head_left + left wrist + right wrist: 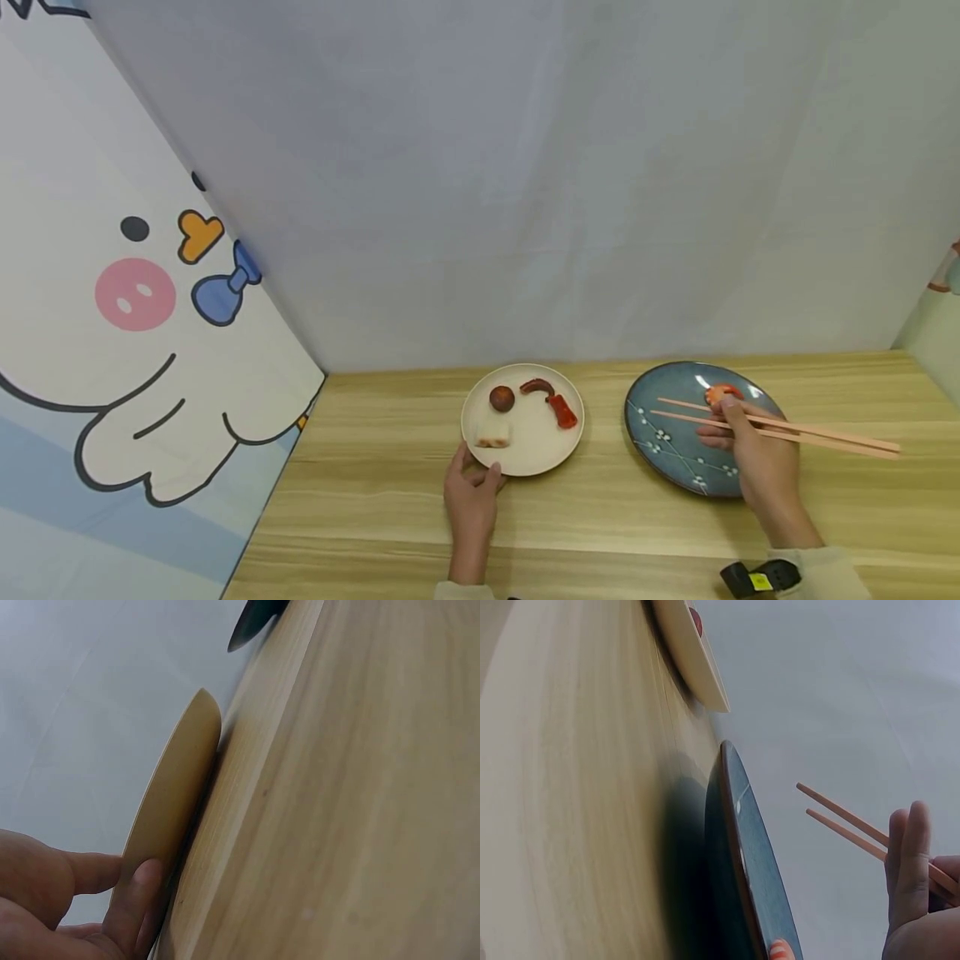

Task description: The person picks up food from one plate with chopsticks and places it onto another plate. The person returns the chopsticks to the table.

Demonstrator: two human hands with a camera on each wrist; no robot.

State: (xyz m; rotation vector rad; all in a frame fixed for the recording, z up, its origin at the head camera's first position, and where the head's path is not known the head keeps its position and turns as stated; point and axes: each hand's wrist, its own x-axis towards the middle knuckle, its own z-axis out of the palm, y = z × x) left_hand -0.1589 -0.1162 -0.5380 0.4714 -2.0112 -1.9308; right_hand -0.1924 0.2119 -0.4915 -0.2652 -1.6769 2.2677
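Observation:
My right hand [765,458] holds a pair of light pink chopsticks [832,435] above a dark blue plate [667,454] with a white blossom pattern. The chopstick tips are apart with nothing between them, as the right wrist view also shows. On the blue plate, partly behind my fingers, lies an orange-red piece like a shrimp [722,393]. My left hand [471,500] grips the near-left rim of a cream plate [536,454] with thumb and fingers. That plate bears a round brown piece [502,398], a white block with browned spots [492,434], and red pepper-like pieces [562,411].
Both plates stand on a wood-grain table [375,500], the cream one left of the blue. A pale grey cloth wall [562,208] rises behind the table. At the left stands a panel with a cartoon print [150,375]. A black watch-like band [761,577] is on my right wrist.

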